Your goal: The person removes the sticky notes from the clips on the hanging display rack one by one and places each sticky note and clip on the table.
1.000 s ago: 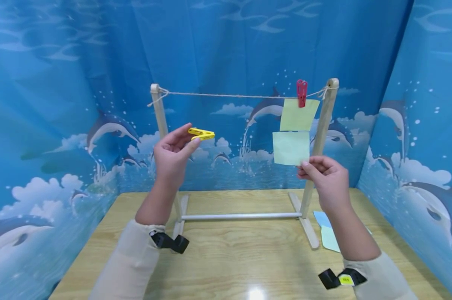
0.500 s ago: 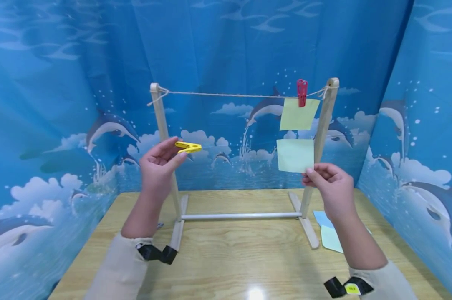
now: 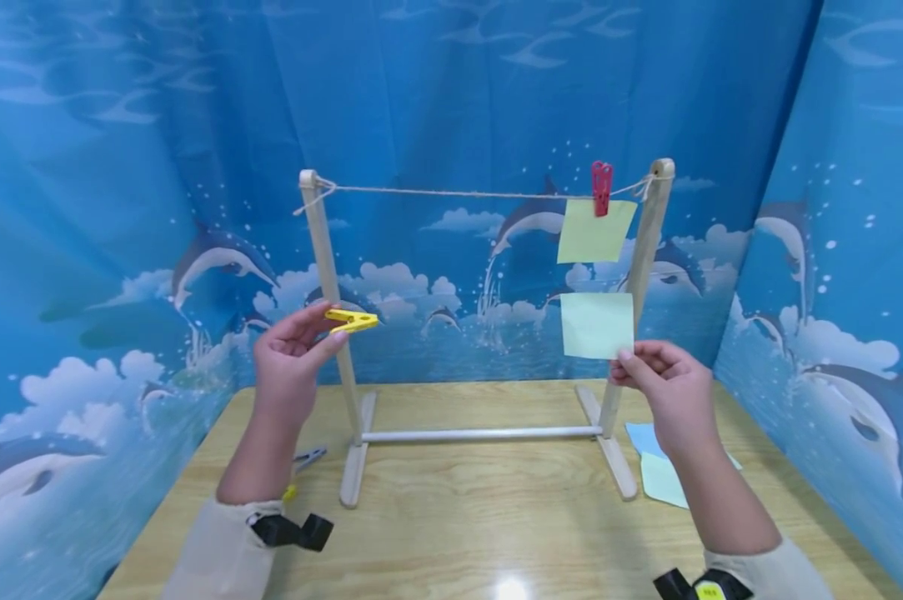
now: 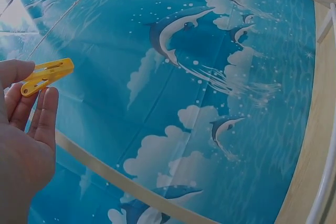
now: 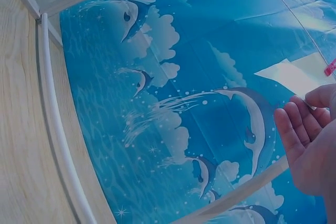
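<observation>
Between thumb and fingertips, my left hand (image 3: 289,367) pinches a yellow clothespin (image 3: 357,321), beside the stand's left post in the head view. The left wrist view shows the same clothespin (image 4: 47,77) at the fingertips. My right hand (image 3: 672,392) pinches a pale green square of paper (image 3: 597,325) by its lower right corner. That square is below a yellow-green paper (image 3: 594,233), apart from it. A red clothespin (image 3: 602,187) fixes the upper paper to the string (image 3: 451,194). In the right wrist view, the right fingers (image 5: 296,124) show near a bright paper.
The string runs between two wooden posts (image 3: 323,250), joined low down by a white bar (image 3: 481,433). Blue and pale green papers (image 3: 663,479) lie at the table's right. Clothespins (image 3: 310,458) lie left of the stand, partly behind my left forearm. A dolphin-printed curtain (image 3: 451,83) encloses the table.
My left hand has moved down and left with the yellow clothespin. My right hand has lowered the pale green paper slightly rightward, away from the hanging one. Clothespins on the table have come into sight.
</observation>
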`<control>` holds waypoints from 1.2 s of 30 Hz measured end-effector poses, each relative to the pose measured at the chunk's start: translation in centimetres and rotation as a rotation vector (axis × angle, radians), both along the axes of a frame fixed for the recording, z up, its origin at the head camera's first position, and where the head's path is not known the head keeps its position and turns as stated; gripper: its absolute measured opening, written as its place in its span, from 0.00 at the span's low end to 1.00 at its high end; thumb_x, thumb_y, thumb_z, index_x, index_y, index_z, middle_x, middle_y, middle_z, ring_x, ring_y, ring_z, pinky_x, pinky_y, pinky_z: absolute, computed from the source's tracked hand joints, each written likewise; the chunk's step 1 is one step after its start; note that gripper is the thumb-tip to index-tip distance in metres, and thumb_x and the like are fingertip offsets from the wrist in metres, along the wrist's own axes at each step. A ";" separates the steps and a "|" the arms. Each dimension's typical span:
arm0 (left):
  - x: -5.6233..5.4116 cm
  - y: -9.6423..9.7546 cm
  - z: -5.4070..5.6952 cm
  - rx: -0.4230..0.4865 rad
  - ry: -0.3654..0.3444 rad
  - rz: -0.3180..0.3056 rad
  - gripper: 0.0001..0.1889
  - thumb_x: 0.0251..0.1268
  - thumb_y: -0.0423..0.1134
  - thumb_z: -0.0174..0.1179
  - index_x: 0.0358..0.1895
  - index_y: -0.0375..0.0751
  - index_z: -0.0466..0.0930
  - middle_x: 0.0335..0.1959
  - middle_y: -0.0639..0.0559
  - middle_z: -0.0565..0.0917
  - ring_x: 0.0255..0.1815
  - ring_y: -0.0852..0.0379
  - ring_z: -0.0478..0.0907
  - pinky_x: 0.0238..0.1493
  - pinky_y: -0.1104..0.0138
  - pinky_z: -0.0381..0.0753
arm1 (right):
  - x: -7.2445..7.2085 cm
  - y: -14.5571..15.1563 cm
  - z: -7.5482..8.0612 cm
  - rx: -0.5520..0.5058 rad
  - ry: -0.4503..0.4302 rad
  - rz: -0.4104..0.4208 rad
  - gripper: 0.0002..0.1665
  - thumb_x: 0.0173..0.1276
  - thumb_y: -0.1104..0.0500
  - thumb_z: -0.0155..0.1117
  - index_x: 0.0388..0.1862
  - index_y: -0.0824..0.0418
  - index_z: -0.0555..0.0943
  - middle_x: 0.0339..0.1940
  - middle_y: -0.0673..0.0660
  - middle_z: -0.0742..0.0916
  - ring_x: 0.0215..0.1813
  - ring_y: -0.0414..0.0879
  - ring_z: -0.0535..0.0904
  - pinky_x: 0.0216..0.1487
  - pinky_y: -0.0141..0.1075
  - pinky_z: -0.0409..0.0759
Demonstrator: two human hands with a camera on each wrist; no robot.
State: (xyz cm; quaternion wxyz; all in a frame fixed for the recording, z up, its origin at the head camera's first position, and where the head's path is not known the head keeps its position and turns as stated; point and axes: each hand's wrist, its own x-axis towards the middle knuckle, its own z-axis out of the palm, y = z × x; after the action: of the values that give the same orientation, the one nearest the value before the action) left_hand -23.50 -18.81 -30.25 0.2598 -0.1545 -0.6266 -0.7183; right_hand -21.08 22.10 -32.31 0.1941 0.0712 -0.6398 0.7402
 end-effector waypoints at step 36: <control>2.9 -4.9 -7.4 -0.077 -0.362 0.080 0.22 0.61 0.31 0.67 0.58 0.33 0.76 0.52 0.52 0.83 0.55 0.59 0.80 0.51 0.71 0.80 | 0.9 2.4 -4.8 -0.022 -0.059 -0.068 0.02 0.67 0.65 0.65 0.34 0.61 0.84 0.27 0.52 0.87 0.29 0.42 0.85 0.34 0.33 0.86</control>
State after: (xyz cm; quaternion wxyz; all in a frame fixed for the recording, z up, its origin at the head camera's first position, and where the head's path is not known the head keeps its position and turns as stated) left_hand -20.58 -23.74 -37.60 0.1654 -0.0074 -0.6957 -0.6990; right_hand -20.19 24.49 -37.06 0.2009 0.0253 -0.6392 0.7419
